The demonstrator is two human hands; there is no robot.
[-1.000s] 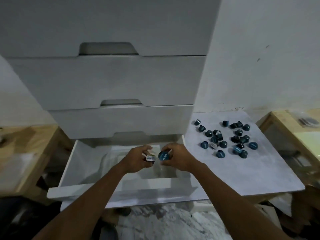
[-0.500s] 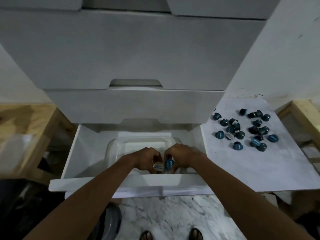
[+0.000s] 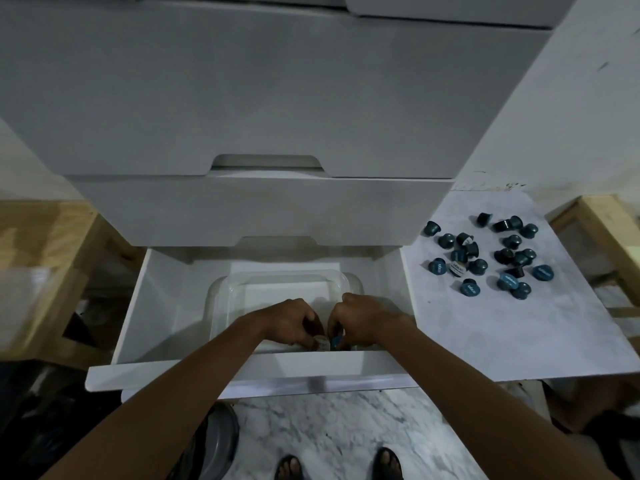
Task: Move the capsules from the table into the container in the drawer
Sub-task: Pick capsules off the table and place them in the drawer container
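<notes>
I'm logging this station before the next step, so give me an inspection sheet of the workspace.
Surface: white table, right of the open drawer.
Job's things: capsules clustered on the table; clear container in the drawer.
Clutter: nothing seen.
Grippers: left hand and right hand low in the container, each pinching a capsule.
Cables: nothing seen.
Surroundings: closed drawers above, wooden frames either side, marble floor.

Left hand (image 3: 291,322), right hand (image 3: 360,320) each pinch capsule over container (image 3: 221,289) in open drawer (image 3: 138,306).

Left hand (image 3: 291,323): fingers curled, pinching, palm down.
Right hand (image 3: 360,320): likewise, knuckles almost touching the left's.
</notes>
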